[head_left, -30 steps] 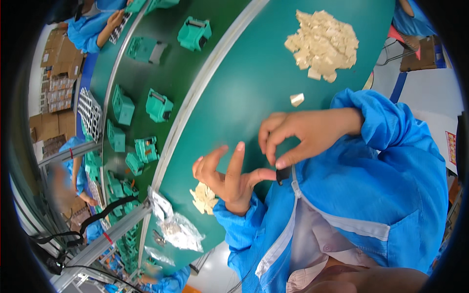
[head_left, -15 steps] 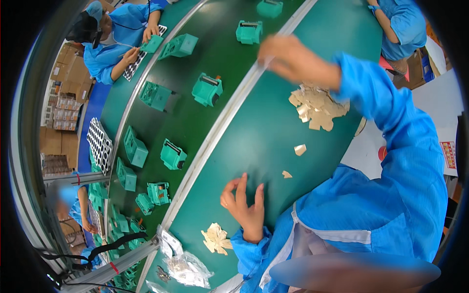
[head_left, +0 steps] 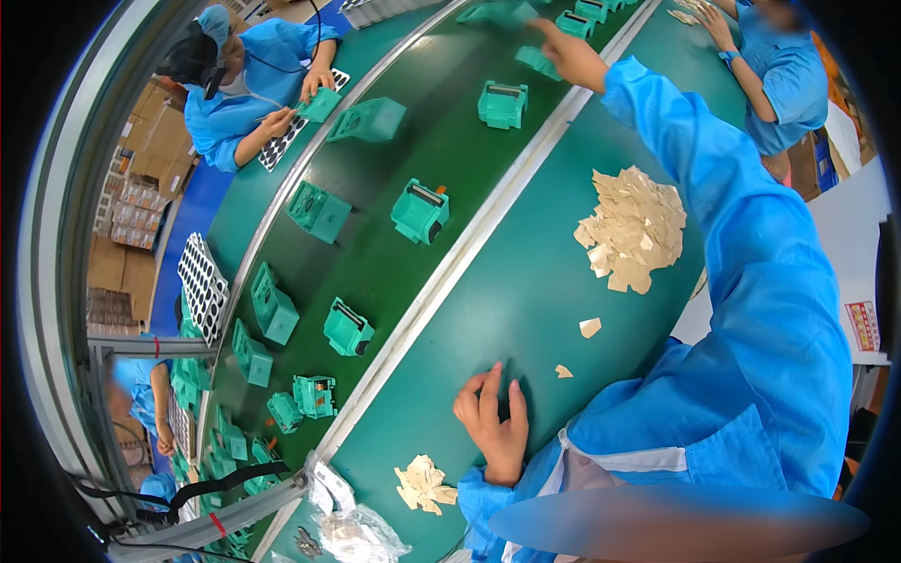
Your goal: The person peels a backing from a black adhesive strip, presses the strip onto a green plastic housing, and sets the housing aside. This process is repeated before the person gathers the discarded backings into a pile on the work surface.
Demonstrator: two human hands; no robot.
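My left hand (head_left: 493, 427) rests on the green tabletop (head_left: 460, 324) with its fingers apart and nothing in them. Stretched out over the belt at the far side, my right hand (head_left: 570, 58) has its index finger extended and shows nothing held. Beside its fingers is a green plastic housing (head_left: 539, 64); whether they touch cannot be made out. Another green housing (head_left: 502, 104) with a dark bar stands nearer on the belt. A large heap of beige, paper-like pieces (head_left: 633, 230) lies under my right forearm, with a loose piece (head_left: 589, 327) nearby.
More green housings (head_left: 419, 212) sit along the dark green belt (head_left: 375, 272), behind a metal rail (head_left: 474, 230). A smaller beige pile (head_left: 424, 483) and clear plastic bags (head_left: 357, 533) lie at the near left. Co-workers in blue sit across the belt and at the far right.
My right hand has moved from above the rail by the beige heap to farther out over the belt. My left hand stays on the table. The whole view has shifted slightly.
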